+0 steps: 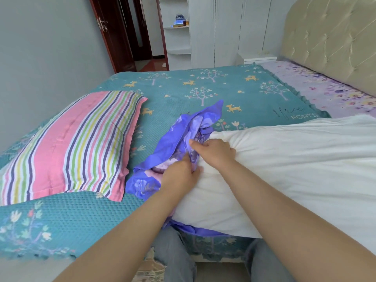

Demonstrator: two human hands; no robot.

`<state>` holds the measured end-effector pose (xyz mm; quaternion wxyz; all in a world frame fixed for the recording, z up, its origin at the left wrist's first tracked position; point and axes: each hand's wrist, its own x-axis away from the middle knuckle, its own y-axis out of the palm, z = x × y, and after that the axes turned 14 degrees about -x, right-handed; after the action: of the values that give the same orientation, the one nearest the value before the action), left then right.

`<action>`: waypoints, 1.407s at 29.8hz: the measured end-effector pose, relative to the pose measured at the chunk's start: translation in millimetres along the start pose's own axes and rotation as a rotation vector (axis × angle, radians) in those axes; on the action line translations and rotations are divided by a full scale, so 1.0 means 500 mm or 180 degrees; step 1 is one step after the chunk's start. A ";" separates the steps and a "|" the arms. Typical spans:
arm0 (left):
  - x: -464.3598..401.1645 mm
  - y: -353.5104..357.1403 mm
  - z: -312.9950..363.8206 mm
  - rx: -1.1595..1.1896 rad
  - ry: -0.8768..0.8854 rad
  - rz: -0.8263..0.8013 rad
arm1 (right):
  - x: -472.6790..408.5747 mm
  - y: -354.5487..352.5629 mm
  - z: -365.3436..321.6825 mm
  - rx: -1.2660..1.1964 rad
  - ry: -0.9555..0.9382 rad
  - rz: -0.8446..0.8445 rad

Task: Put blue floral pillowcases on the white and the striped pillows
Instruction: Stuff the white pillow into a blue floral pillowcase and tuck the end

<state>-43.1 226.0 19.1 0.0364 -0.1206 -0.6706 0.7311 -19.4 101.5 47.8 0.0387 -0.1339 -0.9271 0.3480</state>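
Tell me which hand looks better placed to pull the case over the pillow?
Probably the left hand: it grips the blue floral pillowcase, while the right hand bunches the white pillow.

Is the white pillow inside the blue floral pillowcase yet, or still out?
Almost entirely out. The white pillow lies bare across the bed; only its near corner meets the bunched pillowcase, where the left hand and right hand work.

The blue floral pillowcase [162,151] lies bunched on the bed, gathered against the left end of the white pillow [284,169], with part of it trapped under the pillow's near edge. The white pillow lies flat, bare. The striped pillow [71,147], pink with coloured stripes, lies uncovered just left of the pillowcase.
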 end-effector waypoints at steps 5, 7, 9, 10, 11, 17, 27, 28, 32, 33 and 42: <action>0.015 -0.028 -0.014 0.0388 0.0174 0.0060 | -0.017 0.015 -0.010 -0.0497 0.0549 -0.0182; -0.007 -0.044 -0.044 0.0446 -0.0013 0.1111 | -0.015 0.017 -0.006 -0.0713 0.0455 -0.0258; -0.048 -0.045 -0.076 0.0370 -0.0215 0.1479 | -0.013 0.014 0.000 -0.0838 0.0368 -0.0321; -0.068 -0.042 -0.091 0.0569 -0.0312 0.1258 | -0.011 0.013 0.005 -0.0881 0.0344 -0.0337; -0.084 -0.039 -0.101 0.0895 -0.0432 0.1028 | -0.010 0.011 0.012 -0.0906 0.0322 -0.0345; -0.108 -0.010 -0.160 0.2169 -0.1822 0.1046 | -0.002 -0.026 0.046 -0.1067 0.0150 0.0174; -0.058 0.064 -0.213 0.0907 -0.1229 0.0751 | -0.015 -0.032 0.019 0.0279 -0.0006 0.0019; -0.064 0.035 -0.201 0.1073 -0.1070 0.1277 | -0.016 -0.030 0.018 0.0309 0.0011 -0.0010; -0.083 -0.039 -0.118 0.0371 0.0344 0.2222 | -0.010 -0.024 0.018 0.0181 0.0096 -0.0060; -0.089 -0.039 -0.094 0.0122 0.0614 0.1999 | -0.012 -0.025 0.020 0.0152 0.0038 -0.0085; -0.087 -0.052 0.007 0.0135 0.0597 0.1927 | -0.024 -0.029 0.063 -0.2578 -0.0423 -0.0639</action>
<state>-4.6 215.5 50.5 -0.1186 -0.3808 -0.5825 0.7082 -16.3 67.9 34.0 -0.0432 -0.0245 -0.9979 -0.0422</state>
